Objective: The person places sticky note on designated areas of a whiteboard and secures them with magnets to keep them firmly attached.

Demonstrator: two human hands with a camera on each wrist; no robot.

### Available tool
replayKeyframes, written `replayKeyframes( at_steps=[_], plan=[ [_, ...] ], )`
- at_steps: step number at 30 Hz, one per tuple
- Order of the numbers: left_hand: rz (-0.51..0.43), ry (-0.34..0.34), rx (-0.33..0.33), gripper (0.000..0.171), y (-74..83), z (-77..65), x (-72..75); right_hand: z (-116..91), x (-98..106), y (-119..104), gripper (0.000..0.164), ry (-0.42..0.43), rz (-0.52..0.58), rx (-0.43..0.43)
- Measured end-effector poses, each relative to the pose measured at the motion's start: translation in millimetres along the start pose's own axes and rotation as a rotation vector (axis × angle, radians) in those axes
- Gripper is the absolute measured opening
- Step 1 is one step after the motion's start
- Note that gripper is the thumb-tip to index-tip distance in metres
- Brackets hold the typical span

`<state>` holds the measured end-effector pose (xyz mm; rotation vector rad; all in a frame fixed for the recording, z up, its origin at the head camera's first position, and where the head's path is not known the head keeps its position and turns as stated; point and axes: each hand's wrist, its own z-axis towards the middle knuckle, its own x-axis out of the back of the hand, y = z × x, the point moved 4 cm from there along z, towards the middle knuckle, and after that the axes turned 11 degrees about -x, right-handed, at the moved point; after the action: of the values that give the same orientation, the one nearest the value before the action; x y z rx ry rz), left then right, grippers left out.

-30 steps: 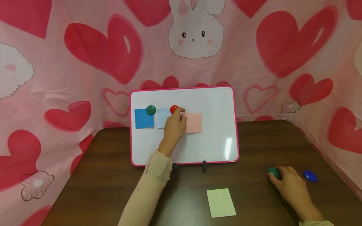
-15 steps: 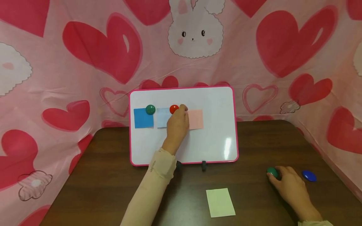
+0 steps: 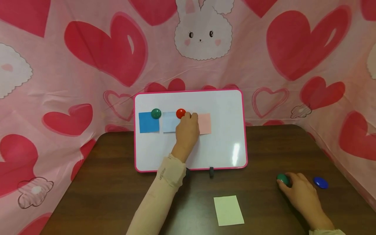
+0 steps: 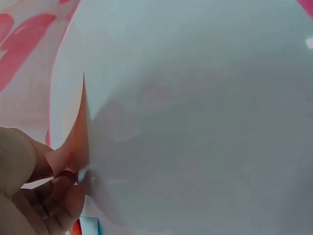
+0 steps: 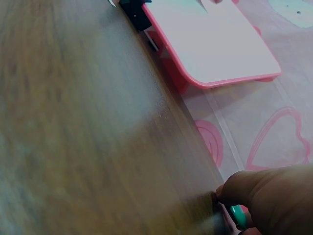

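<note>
My left hand [image 3: 188,135] is at the whiteboard [image 3: 217,150], pinching the left edge of a pink sticky note [image 3: 205,124]. In the left wrist view, the pink note [image 4: 79,139] bends away from the board between thumb and fingers. Left of it, a light blue note [image 3: 169,122] lies under a red round magnet [image 3: 180,113], and a blue note [image 3: 148,123] under a green magnet [image 3: 156,113]. Down on the table, my right hand [image 3: 302,194] holds another green magnet [image 3: 282,178] between thumb and fingers; in the right wrist view this magnet [image 5: 238,215] is partly hidden.
A pale green note [image 3: 228,210] lies on the brown table [image 3: 108,195] in front of the board. To the right of my right hand rests a blue magnet [image 3: 321,182]. Black feet [image 3: 211,172] support the board, and a pink heart-patterned cloth [image 3: 199,71] hangs behind.
The pink note has moved slightly up and right on the board and sits straighter. My left hand shifts a little right, its fingers more bent. My right hand stays in place.
</note>
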<state>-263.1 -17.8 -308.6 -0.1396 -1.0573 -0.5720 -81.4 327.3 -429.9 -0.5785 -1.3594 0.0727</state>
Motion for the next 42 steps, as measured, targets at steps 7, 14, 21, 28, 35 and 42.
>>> replayKeyframes(
  at_steps=[7,14,21,28,35,42],
  plan=[
    [-0.018,0.058,-0.02,0.029,-1.2,-10.7,-5.4,0.8,-0.5,-1.8,0.051,-0.007,-0.007,0.006],
    [-0.015,0.013,0.038,0.038,-5.6,-23.9,-8.8,-1.4,-3.1,-3.8,0.049,0.002,-0.004,0.013],
    [-0.02,0.021,0.044,0.043,-6.5,-27.5,-9.8,-2.1,-2.9,-4.8,0.049,0.015,-0.005,0.015],
    [-0.035,0.034,0.04,0.044,-5.5,-26.7,-12.0,-2.6,-2.3,-4.3,0.047,0.039,-0.012,0.027],
    [-0.054,0.019,0.032,0.049,-1.2,-24.9,-16.5,-3.1,-3.0,-4.2,0.048,0.036,-0.014,0.015],
    [-0.08,0.011,0.027,0.057,0.2,-22.5,-17.5,-1.0,-4.7,-3.4,0.05,0.01,-0.022,-0.002]
  ],
)
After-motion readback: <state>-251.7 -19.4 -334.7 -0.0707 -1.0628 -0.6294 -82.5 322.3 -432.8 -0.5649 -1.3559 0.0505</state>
